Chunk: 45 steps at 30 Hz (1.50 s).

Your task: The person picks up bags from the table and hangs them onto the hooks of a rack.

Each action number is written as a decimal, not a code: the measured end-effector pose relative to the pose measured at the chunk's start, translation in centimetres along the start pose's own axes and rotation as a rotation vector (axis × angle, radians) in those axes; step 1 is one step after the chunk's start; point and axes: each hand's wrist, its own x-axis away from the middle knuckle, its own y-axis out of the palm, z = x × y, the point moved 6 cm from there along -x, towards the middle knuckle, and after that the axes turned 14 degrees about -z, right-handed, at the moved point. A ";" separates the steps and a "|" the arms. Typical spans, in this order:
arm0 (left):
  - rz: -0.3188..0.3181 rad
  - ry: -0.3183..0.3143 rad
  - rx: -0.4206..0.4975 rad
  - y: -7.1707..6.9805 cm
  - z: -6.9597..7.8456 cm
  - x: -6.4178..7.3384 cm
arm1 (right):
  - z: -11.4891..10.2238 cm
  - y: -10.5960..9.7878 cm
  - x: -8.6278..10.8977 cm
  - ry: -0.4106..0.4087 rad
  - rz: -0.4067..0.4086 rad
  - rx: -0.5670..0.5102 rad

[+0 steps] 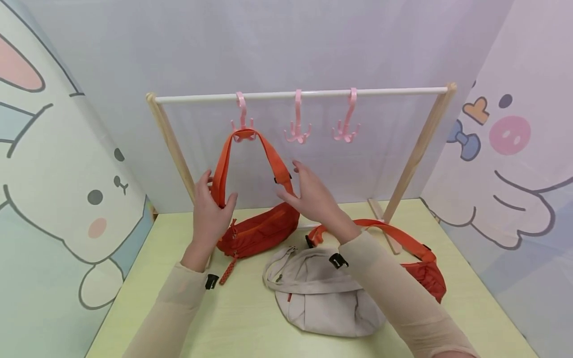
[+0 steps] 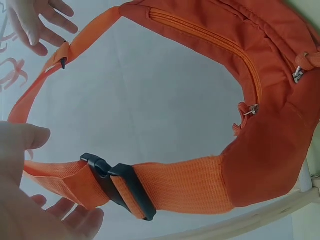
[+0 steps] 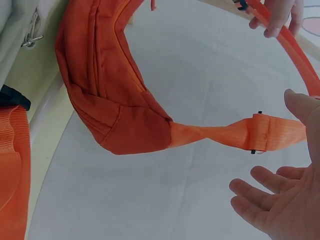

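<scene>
A red-orange waist bag (image 1: 261, 231) hangs by its orange strap (image 1: 278, 166), which loops over the left pink hook (image 1: 243, 133). My left hand (image 1: 210, 211) is at the strap's left side, fingers behind the webbing and thumb apart from them. In the left wrist view, a black buckle (image 2: 120, 187) sits on the strap just past those fingertips. On the other side, my right hand (image 1: 313, 196) is beside the strap with its fingers spread. The right wrist view shows the strap's slider (image 3: 260, 132) near the right thumb and fingers (image 3: 255, 197), which do not curl round it.
Two more pink hooks (image 1: 297, 130) (image 1: 346, 130) hang on the white rail (image 1: 394, 92) of a wooden-legged rack (image 1: 416, 154). On the table (image 1: 241, 318), a beige bag (image 1: 327, 303) lies below my right forearm, with another red bag (image 1: 427, 278) to its right.
</scene>
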 end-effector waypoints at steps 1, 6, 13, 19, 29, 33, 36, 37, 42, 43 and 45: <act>0.002 0.009 -0.001 -0.1 0.1 0.1 | 0.0 0.0 0.3 0.001 -0.003 0.007; 0.019 0.054 -0.031 -0.5 0.5 0.9 | 0.3 0.0 2.0 0.008 -0.023 0.022; 0.069 0.133 -0.105 -1.0 1.4 2.0 | 0.7 0.1 4.2 0.026 -0.046 0.033; 0.095 0.218 -0.118 -1.1 2.1 3.1 | 0.9 0.2 6.1 0.026 -0.048 0.047; 0.091 0.323 -0.195 0.3 2.9 5.4 | 2.9 1.2 9.6 0.072 -0.090 0.072; 0.069 0.362 -0.208 1.4 3.2 6.3 | 3.8 2.0 11.1 0.074 -0.092 0.117; 0.038 0.382 -0.206 2.5 3.2 7.0 | 4.3 2.8 12.3 0.061 -0.098 0.146; 0.022 0.383 -0.212 2.9 3.2 7.3 | 4.5 3.0 12.6 0.054 -0.099 0.155; -0.090 0.382 -0.240 5.5 3.2 8.5 | 4.9 4.0 14.3 0.035 -0.094 0.195; -0.116 0.376 -0.247 6.0 3.1 8.7 | 5.0 4.2 14.6 0.033 -0.094 0.203; -0.180 0.356 -0.250 7.1 2.9 9.1 | 5.1 4.6 15.2 0.029 -0.104 0.210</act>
